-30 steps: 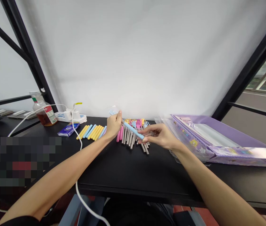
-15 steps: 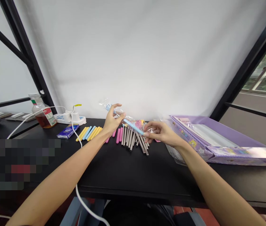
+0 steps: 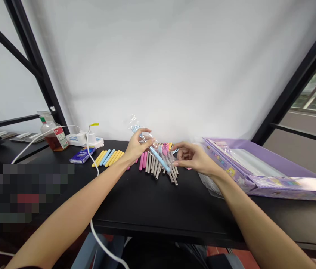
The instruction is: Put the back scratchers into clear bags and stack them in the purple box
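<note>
My left hand point(image 3: 136, 147) pinches a blue-handled stick point(image 3: 158, 158) that sits inside a clear plastic sleeve point(image 3: 133, 123); the sleeve's top sticks up above my fingers. My right hand point(image 3: 193, 157) is closed on the sleeve's lower end, near the blue handle's tip. Both hands hover just above a pile of metal sticks with pink and yellow hand-shaped tips point(image 3: 158, 166) on the black table point(image 3: 146, 201). A row of loose yellow and blue handles point(image 3: 108, 157) lies left of my left hand, with pink handles point(image 3: 142, 160) beside the pile.
A purple box point(image 3: 259, 168) with clear packets stands at the right. At the back left are a bottle of brown liquid point(image 3: 52, 131), a white power strip point(image 3: 84, 139), a blue packet point(image 3: 81, 154) and a white cable point(image 3: 93, 172) running off the front edge.
The clear sleeve has come further down over the blue-handled stick. My right hand moved from the handle's tip to the sleeve's lower end, and the stick tilted lower toward the pile.
</note>
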